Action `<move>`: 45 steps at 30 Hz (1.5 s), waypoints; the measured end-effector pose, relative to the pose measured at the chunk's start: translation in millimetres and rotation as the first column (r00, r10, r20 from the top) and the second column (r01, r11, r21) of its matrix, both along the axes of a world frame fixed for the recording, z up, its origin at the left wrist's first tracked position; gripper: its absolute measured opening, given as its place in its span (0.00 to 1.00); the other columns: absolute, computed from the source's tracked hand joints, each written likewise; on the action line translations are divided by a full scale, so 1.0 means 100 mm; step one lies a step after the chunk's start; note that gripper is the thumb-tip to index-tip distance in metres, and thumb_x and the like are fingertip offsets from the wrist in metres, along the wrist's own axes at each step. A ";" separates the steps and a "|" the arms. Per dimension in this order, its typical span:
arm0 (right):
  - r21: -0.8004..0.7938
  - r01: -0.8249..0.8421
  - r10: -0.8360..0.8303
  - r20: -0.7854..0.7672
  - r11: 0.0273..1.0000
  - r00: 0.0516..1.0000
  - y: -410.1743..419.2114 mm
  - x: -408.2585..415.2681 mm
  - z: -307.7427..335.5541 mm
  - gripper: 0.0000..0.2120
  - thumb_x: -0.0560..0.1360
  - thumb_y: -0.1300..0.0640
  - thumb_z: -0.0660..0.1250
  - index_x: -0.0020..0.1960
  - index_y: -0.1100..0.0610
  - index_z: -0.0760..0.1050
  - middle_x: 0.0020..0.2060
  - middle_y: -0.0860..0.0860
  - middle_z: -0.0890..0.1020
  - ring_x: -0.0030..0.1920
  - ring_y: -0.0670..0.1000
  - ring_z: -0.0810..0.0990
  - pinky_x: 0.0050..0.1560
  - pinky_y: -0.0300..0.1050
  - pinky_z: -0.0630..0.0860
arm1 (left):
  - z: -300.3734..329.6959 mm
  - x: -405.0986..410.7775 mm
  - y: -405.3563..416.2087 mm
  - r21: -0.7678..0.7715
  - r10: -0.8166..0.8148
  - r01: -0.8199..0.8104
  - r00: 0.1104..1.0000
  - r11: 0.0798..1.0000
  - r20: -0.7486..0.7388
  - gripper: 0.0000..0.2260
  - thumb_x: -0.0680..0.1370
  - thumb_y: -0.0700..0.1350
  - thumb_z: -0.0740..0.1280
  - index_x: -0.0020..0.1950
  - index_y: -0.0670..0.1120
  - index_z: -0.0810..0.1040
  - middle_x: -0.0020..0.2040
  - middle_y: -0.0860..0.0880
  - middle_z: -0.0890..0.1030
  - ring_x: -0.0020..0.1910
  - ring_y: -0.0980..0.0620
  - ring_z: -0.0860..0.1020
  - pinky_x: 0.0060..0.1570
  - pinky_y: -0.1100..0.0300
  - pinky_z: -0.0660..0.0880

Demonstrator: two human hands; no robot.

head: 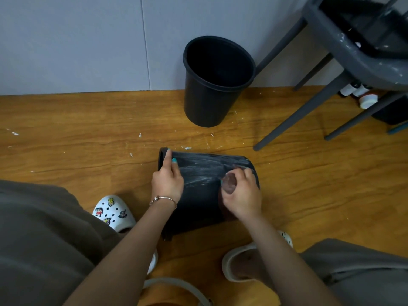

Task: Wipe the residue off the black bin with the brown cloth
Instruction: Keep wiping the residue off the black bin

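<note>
A bin lies on its side on the floor, its open mouth to the left and its base to the right, between the person's two feet. The left hand rests on the bin's wall beside the rim, fingers reaching over the rim. The right hand sits on the wall nearer the base, pressing a cloth against it. Residue streaks the wall between the two hands. Behind, a second bin stands upright against the wall. To its right stands a chair, with bottles on the floor beneath it.
</note>
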State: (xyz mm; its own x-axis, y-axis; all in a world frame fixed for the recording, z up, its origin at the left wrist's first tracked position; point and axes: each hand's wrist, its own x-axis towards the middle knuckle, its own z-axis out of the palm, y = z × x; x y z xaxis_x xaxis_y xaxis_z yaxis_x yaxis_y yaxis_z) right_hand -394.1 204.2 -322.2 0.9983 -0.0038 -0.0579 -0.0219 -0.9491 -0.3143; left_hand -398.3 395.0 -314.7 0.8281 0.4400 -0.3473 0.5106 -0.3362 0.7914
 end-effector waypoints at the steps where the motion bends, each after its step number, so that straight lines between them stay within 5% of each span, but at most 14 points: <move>1: -0.007 0.044 -0.044 -0.039 0.999 0.998 -0.15 0.07 0.00 0.19 0.70 0.49 0.72 0.58 0.48 0.72 0.55 0.49 0.71 0.56 0.51 0.72 0.52 0.47 0.76 | 0.00 0.01 0.00 -0.007 0.000 0.001 1.000 1.000 0.005 0.20 0.83 0.48 0.53 0.76 0.56 0.60 0.36 0.46 0.77 0.31 0.51 0.74 0.35 0.59 0.72; 5: -0.071 0.298 -0.302 -0.071 0.952 0.951 -0.38 0.26 0.06 0.19 0.72 0.50 0.68 0.61 0.52 0.71 0.57 0.52 0.71 0.58 0.54 0.72 0.56 0.49 0.73 | 0.00 0.05 -0.01 -0.022 0.013 -0.013 1.000 1.000 0.020 0.20 0.83 0.49 0.53 0.76 0.56 0.60 0.40 0.44 0.78 0.32 0.51 0.75 0.36 0.59 0.71; 8: -0.051 0.111 -0.112 -0.020 0.993 0.994 0.00 0.11 0.06 0.19 0.70 0.50 0.69 0.58 0.51 0.71 0.55 0.51 0.69 0.56 0.52 0.70 0.55 0.47 0.73 | -0.02 0.03 0.00 -0.024 0.014 -0.014 1.000 1.000 0.010 0.20 0.83 0.48 0.53 0.76 0.56 0.60 0.39 0.44 0.78 0.32 0.50 0.75 0.36 0.58 0.72; 12: 0.276 -0.134 0.165 -0.092 0.952 0.982 0.00 0.01 0.08 0.14 0.70 0.53 0.73 0.53 0.47 0.73 0.50 0.45 0.69 0.53 0.46 0.71 0.51 0.40 0.74 | -0.03 0.03 0.01 -0.031 0.017 -0.017 1.000 0.999 0.022 0.20 0.83 0.49 0.53 0.76 0.56 0.60 0.38 0.44 0.78 0.32 0.50 0.75 0.36 0.58 0.72; 19: 0.173 0.204 -0.182 -0.134 0.964 0.974 -0.63 0.29 0.02 0.12 0.70 0.53 0.73 0.51 0.47 0.74 0.51 0.48 0.71 0.55 0.54 0.75 0.53 0.46 0.74 | 0.01 -0.03 -0.02 -0.049 0.012 -0.011 1.000 0.999 0.007 0.20 0.83 0.50 0.53 0.75 0.58 0.59 0.37 0.42 0.79 0.32 0.47 0.75 0.38 0.54 0.77; 26: 0.249 -0.065 0.089 -0.086 0.966 0.992 0.00 -0.05 0.05 0.22 0.68 0.49 0.74 0.59 0.44 0.70 0.54 0.44 0.69 0.56 0.46 0.72 0.54 0.42 0.75 | 0.05 -0.10 -0.01 -0.082 0.016 -0.011 0.998 0.997 0.063 0.20 0.83 0.49 0.53 0.76 0.56 0.59 0.31 0.47 0.74 0.28 0.52 0.72 0.31 0.60 0.71; 29: 0.386 0.155 -0.126 -0.099 0.909 0.987 -0.15 -0.02 0.05 0.32 0.67 0.52 0.76 0.67 0.47 0.67 0.60 0.46 0.72 0.61 0.47 0.72 0.61 0.46 0.75 | 0.06 -0.14 0.04 -0.069 -0.019 0.029 0.990 0.997 0.137 0.21 0.83 0.47 0.54 0.76 0.57 0.58 0.30 0.47 0.73 0.27 0.52 0.71 0.29 0.64 0.69; 31: 0.397 0.239 -0.233 -0.064 0.886 0.970 -0.20 0.01 0.04 0.29 0.67 0.52 0.77 0.65 0.51 0.71 0.57 0.47 0.73 0.62 0.51 0.73 0.61 0.47 0.75 | 0.04 -0.16 0.06 -0.098 -0.006 0.022 0.987 0.995 0.158 0.21 0.83 0.46 0.54 0.76 0.57 0.59 0.29 0.48 0.72 0.26 0.53 0.69 0.29 0.62 0.70; 35: 0.336 0.242 -0.235 -0.062 0.910 0.970 -0.20 -0.02 -0.01 0.24 0.67 0.51 0.77 0.60 0.53 0.75 0.56 0.49 0.69 0.62 0.52 0.69 0.56 0.40 0.70 | 0.02 -0.26 0.04 -0.108 0.003 0.018 0.983 0.994 0.183 0.21 0.83 0.47 0.54 0.76 0.56 0.59 0.29 0.49 0.72 0.25 0.55 0.68 0.27 0.62 0.69; 40: 0.215 0.310 -0.289 -0.124 0.926 0.949 -0.16 -0.10 -0.07 0.25 0.70 0.43 0.73 0.65 0.45 0.71 0.65 0.51 0.67 0.67 0.57 0.64 0.57 0.49 0.72 | 0.02 -0.30 0.04 -0.056 -0.018 0.026 0.989 0.998 0.148 0.19 0.83 0.47 0.53 0.74 0.58 0.60 0.29 0.48 0.73 0.26 0.51 0.71 0.27 0.56 0.69; 42: 0.192 0.306 -0.287 -0.120 0.932 0.950 -0.15 -0.14 -0.07 0.25 0.72 0.44 0.72 0.67 0.45 0.70 0.65 0.52 0.68 0.67 0.58 0.63 0.55 0.49 0.71 | 0.09 -0.29 0.06 0.058 -0.034 0.027 0.993 0.998 0.116 0.16 0.82 0.47 0.54 0.69 0.57 0.64 0.32 0.47 0.77 0.29 0.48 0.74 0.30 0.56 0.70; 45: 0.201 0.261 -0.260 -0.033 0.944 0.965 -0.14 -0.19 -0.12 0.24 0.72 0.47 0.72 0.66 0.49 0.72 0.62 0.53 0.71 0.63 0.58 0.67 0.55 0.47 0.71 | 0.18 -0.08 0.15 0.108 0.013 -0.021 0.997 0.994 0.075 0.13 0.80 0.51 0.57 0.64 0.52 0.67 0.51 0.46 0.81 0.44 0.45 0.78 0.43 0.53 0.73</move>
State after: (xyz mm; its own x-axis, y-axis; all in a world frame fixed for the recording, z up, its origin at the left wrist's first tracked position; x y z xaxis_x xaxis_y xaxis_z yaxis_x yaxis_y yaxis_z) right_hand -413.4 189.8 -333.7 0.9636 -0.2515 -0.0908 -0.2627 -0.8266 -0.4978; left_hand -406.0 409.6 -296.9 0.8417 0.4862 -0.2347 0.4583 -0.4138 0.7866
